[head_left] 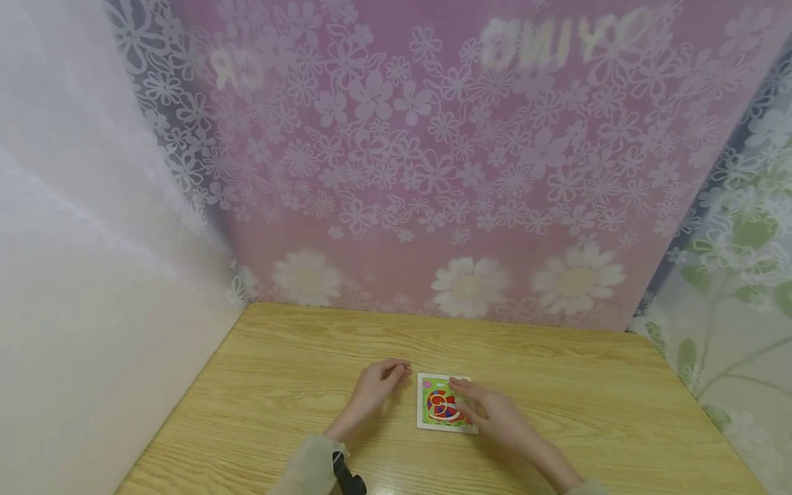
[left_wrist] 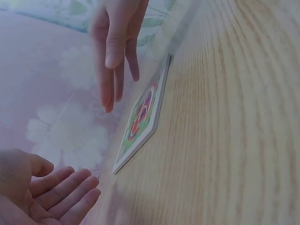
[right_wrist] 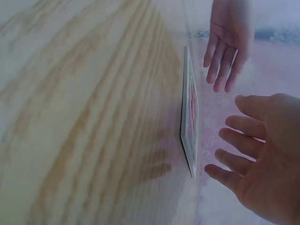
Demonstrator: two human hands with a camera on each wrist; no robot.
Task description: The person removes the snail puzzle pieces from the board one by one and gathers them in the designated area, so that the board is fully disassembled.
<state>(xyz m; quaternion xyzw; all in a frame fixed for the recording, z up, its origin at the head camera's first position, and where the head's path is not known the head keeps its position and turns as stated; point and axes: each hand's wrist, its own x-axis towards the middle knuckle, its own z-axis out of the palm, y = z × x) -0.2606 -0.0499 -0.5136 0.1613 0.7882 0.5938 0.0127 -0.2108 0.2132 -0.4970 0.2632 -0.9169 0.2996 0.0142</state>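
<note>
A square puzzle board (head_left: pixel 436 421) with a white border lies flat on the wooden table. Its green picture carries a red, blue and white spiral figure, perhaps a snail. My right hand (head_left: pixel 500 416) hovers over the board's right side, fingers spread and holding nothing; the right wrist view shows a gap between the fingers (right_wrist: pixel 243 136) and the board (right_wrist: pixel 189 115). Left of the board, my left hand (head_left: pixel 376 386) is held apart from it. In the left wrist view the left hand (left_wrist: pixel 51 192) has loosely extended fingers and nothing in them.
The wooden table (head_left: pixel 297 357) stretches around the board on all sides. A pink floral curtain (head_left: pixel 396 172) hangs along its back edge, with pale cloth (head_left: pixel 93 240) on the left and a leafy curtain (head_left: pixel 742 330) on the right. A black strap (head_left: pixel 348 474) circles the left wrist.
</note>
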